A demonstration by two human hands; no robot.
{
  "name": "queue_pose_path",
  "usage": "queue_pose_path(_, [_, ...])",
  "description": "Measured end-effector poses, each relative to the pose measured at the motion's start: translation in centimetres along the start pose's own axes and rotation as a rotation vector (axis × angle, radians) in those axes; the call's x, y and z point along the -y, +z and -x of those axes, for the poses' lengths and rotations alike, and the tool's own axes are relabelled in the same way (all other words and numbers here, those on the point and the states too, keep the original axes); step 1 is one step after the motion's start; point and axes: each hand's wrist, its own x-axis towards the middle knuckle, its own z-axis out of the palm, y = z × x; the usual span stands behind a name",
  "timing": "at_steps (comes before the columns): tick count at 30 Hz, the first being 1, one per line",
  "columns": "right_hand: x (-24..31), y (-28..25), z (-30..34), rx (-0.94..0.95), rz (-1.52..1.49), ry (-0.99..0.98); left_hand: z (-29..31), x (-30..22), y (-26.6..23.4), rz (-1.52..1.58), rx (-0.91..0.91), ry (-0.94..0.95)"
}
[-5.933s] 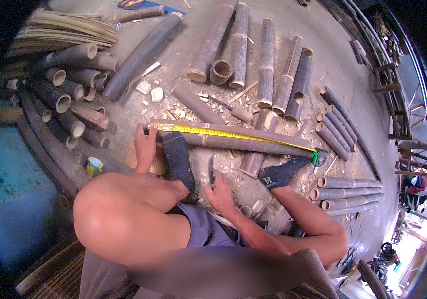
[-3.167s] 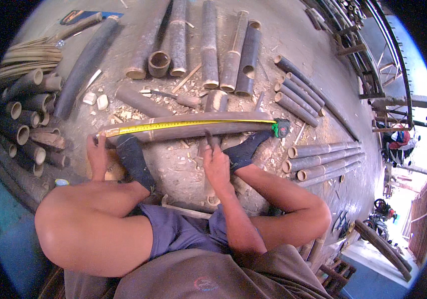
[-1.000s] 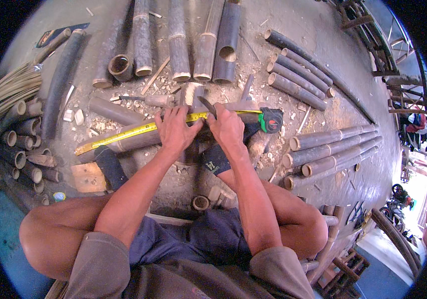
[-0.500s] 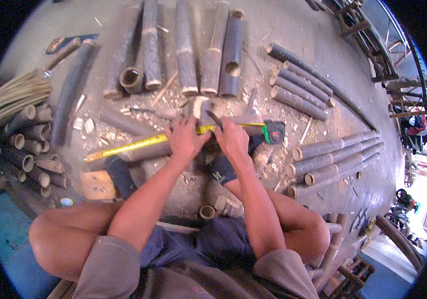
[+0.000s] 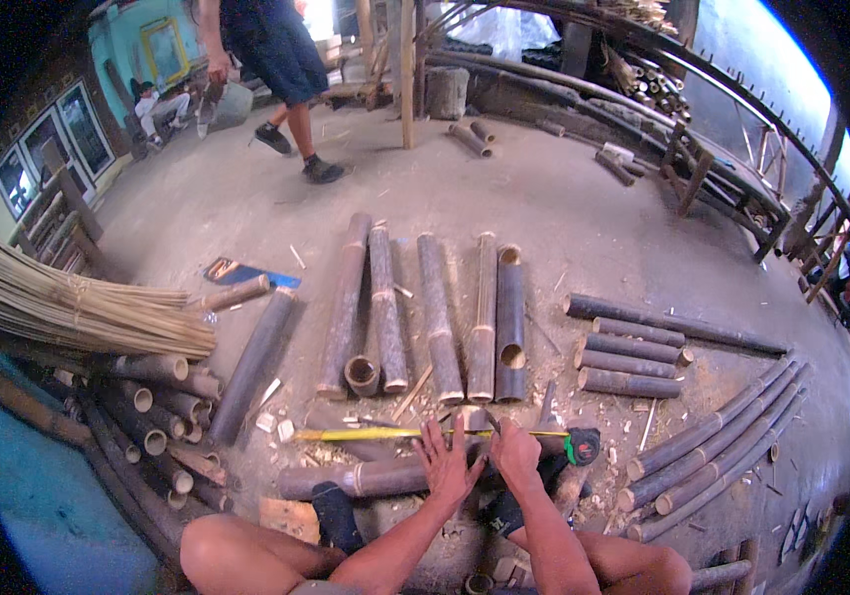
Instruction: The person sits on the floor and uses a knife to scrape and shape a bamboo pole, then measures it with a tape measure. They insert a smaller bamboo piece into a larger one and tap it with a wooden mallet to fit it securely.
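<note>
The yellow blade of a tape measure stretches crosswise in front of me, its black and green case at the right end. A dark bamboo pole lies just nearer to me, partly covered by my hands. My left hand is open, fingers spread over the tape near its middle. My right hand is closed round a dark narrow tool, which looks like a knife; its tip points up and left. Beyond my hands stands a light cut bamboo end among wood chips.
Several bamboo lengths lie ahead, with more to the right. Bamboo tubes and a bundle of strips are piled at left. A handsaw lies beyond. Another person walks past at the far side.
The view has tilted up, bringing the far floor and a walking person into sight. The tape's left end has shifted off the pole to its far side. Both hands stay close together.
</note>
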Motion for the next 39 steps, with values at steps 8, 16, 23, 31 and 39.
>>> queue_pose_path(8, [-3.1, -2.5, -2.6, -0.05, -0.143, 0.181, 0.1, 0.3, 0.4, 0.102, 0.028, -0.179])
queue_pose_path(16, [-1.9, -3.7, 9.7, -0.13, -0.488, 0.383, -3.1, 1.5, -2.1, 0.049, 0.471, -0.166])
queue_pose_path(23, [0.5, -2.7, 10.8, 0.09, -0.25, 0.191, -4.3, 2.2, -2.5, 0.148, 0.511, -0.181])
queue_pose_path(31, [1.4, -1.1, 8.5, 0.204, -0.065, 0.181, -4.2, 2.0, -2.1, 0.083, 0.514, -0.189])
queue_pose_path(39, [0.9, -2.3, 9.6, 0.317, 0.023, 0.125, -4.1, 1.5, -3.0, 0.015, 0.509, -0.17])
